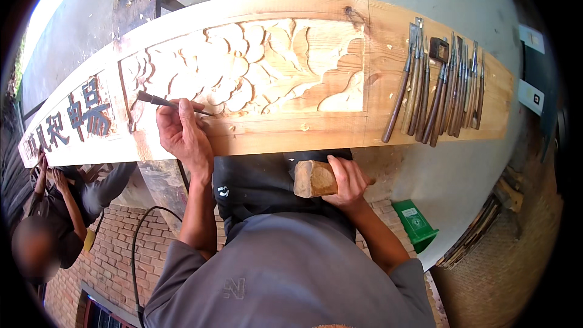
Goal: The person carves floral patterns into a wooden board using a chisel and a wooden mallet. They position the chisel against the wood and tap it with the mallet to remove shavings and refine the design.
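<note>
My left hand (pixel 185 132) is closed around a carving chisel (pixel 159 101). Its dark butt end points to the upper left, and its thin tip meets the lower edge of the carved floral relief (pixel 237 64). The relief sits in a recessed field of a long, pale wooden board (pixel 273 130). Below the board's near edge, my right hand (pixel 351 181) grips a wooden mallet (pixel 314 179) with a blocky, worn head. The mallet is apart from the chisel. My right fingers wrap a handle that is mostly hidden.
Several carving chisels (pixel 437 91) lie side by side on the board's right part, with a small dark block (pixel 439 50) among them. Another person (pixel 51 225) works at the board's left end, near dark carved characters (pixel 89 109). A green bin (pixel 415 225) stands at right; a cable (pixel 135 249) hangs at left.
</note>
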{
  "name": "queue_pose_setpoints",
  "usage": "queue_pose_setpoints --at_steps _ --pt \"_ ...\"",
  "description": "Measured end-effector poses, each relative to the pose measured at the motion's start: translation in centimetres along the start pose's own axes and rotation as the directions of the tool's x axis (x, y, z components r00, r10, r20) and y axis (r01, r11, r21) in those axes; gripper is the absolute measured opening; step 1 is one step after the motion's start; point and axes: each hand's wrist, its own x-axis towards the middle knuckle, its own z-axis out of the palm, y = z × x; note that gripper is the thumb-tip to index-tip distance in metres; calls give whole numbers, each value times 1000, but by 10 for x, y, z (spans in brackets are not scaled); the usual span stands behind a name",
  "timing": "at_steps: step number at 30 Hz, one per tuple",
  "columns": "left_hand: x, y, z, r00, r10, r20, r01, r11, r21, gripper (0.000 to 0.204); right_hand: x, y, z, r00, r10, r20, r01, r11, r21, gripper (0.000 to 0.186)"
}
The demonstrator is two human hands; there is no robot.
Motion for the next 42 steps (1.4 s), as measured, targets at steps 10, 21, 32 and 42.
queue_pose_setpoints --at_steps 10,21,32,42 --pt "7 -16 -16 999 -4 38 5 1000 -24 19 -1 -12 -15 986 158 -48 -153 984 87 73" --pt "8 -22 -19 999 25 46 -20 992 -124 18 -21 73 -149 468 880 85 -536 207 818 34" --pt "-8 4 -22 991 85 103 -77 994 -77 13 -22 289 -291 424 894 -142 -702 424 572 47" --pt "-34 49 -3 686 559 467 -726 577 375 23 28 403 -295 520 747 -414 -851 410 -329 83"
